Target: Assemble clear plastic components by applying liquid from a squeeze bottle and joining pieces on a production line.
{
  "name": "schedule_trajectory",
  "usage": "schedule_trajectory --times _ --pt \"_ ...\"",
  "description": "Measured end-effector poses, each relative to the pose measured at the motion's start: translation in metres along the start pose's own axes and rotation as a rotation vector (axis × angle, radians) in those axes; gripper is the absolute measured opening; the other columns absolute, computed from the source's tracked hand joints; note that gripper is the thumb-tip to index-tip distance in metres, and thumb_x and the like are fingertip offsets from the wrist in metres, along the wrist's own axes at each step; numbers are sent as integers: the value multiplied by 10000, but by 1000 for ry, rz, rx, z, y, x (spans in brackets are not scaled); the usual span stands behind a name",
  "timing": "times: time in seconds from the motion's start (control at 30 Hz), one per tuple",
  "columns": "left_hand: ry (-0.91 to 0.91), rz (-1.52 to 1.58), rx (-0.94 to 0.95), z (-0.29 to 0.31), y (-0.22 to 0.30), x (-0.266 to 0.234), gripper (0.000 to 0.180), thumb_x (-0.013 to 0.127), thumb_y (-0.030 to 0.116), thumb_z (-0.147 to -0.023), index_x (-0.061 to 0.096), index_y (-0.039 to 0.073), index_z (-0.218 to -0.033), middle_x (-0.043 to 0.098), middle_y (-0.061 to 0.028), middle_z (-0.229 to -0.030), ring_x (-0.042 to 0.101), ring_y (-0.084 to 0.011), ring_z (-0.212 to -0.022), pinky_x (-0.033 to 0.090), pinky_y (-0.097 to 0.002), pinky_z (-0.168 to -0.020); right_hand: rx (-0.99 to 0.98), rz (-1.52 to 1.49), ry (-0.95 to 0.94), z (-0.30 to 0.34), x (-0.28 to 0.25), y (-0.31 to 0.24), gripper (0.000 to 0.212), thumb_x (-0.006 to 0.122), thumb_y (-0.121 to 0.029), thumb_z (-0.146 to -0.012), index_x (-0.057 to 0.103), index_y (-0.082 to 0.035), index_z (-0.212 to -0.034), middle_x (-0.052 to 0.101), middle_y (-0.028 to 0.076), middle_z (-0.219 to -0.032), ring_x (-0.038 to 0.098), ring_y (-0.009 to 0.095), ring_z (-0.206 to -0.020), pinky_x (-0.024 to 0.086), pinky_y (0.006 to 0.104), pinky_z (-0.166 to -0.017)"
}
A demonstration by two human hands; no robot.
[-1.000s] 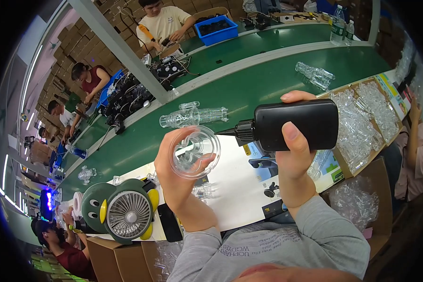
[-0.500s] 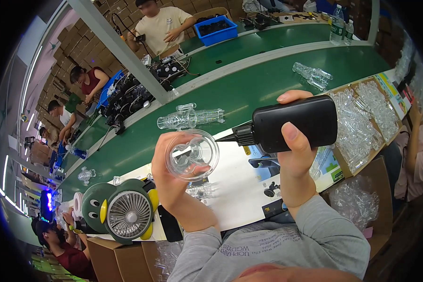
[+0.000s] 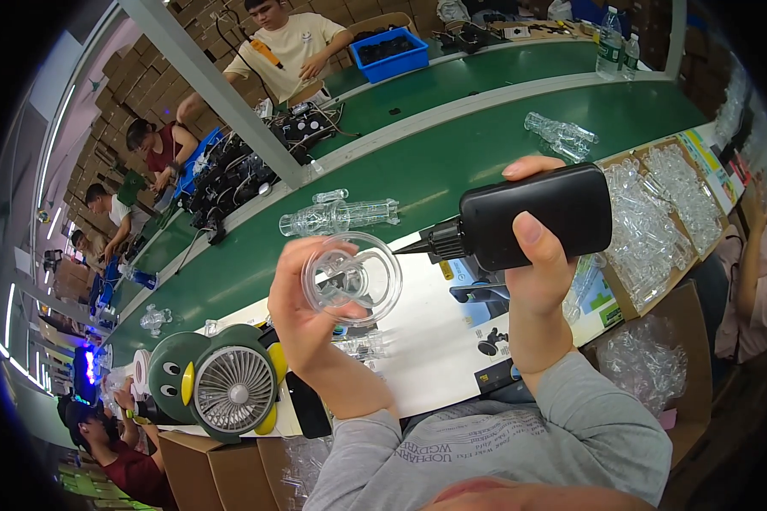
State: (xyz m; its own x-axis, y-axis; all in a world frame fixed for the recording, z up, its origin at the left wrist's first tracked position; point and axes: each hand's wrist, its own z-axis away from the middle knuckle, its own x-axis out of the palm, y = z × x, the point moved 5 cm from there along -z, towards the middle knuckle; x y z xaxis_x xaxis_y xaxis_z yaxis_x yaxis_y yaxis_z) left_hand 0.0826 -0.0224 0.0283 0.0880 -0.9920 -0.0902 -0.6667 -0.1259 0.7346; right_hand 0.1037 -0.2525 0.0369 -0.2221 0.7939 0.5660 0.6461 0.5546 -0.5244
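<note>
My left hand (image 3: 302, 311) is closed around a clear round cup-shaped plastic part (image 3: 389, 294), its wide rim turned up. Held in my right hand (image 3: 537, 281) is a black squeeze bottle (image 3: 533, 213), lying nearly level. The bottle's thin black nozzle tip (image 3: 409, 248) points left and meets the clear part's rim; whether it touches cannot be made out. Just beyond my left hand, a clear tubular plastic piece (image 3: 341, 217) lies on the green belt. Below the cup, another clear piece (image 3: 362, 345) rests on the white printed sheet (image 3: 422, 366).
A penguin-shaped fan (image 3: 234, 387) stands left, beside a dark phone (image 3: 308, 407). Boxes of small clear parts (image 3: 648, 230) sit right. Another clear piece (image 3: 562, 136) lies on the green conveyor (image 3: 469, 162). A metal post (image 3: 213, 94) rises beyond; co-workers (image 3: 294, 51) sit across and left.
The clear part in my left hand has turned and tilted slightly, while the bottle stays almost in place. Pieces on the belt have shifted a little left. The co-worker across has moved an arm.
</note>
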Motion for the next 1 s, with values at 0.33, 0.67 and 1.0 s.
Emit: schedule_trajectory --times 0.33,0.67,1.0 --pt "1 53 -4 0 -5 -2 609 779 296 -641 530 -72 -1058 593 -160 -1026 583 -244 -962 444 -333 -847 -12 12 -2 -2 1 0 351 656 -111 -714 531 0 -1023 556 91 -1004 554 111 -813 467 227 -726" --pt "-74 119 -12 1 -11 0 576 678 394 -753 530 -75 -1052 607 -187 -989 609 -247 -879 471 -339 -799 50 28 -1 -1 3 -3 357 662 -114 -709 532 -4 -1023 565 89 -983 564 108 -799 473 225 -713" --pt "-125 103 -38 0 -14 0 586 632 465 -766 596 -89 -954 605 -169 -853 599 -228 -738 468 -303 -654 130 52 -37 -1 4 3 370 643 -112 -685 505 -7 -1012 558 106 -977 570 133 -786 494 245 -695"
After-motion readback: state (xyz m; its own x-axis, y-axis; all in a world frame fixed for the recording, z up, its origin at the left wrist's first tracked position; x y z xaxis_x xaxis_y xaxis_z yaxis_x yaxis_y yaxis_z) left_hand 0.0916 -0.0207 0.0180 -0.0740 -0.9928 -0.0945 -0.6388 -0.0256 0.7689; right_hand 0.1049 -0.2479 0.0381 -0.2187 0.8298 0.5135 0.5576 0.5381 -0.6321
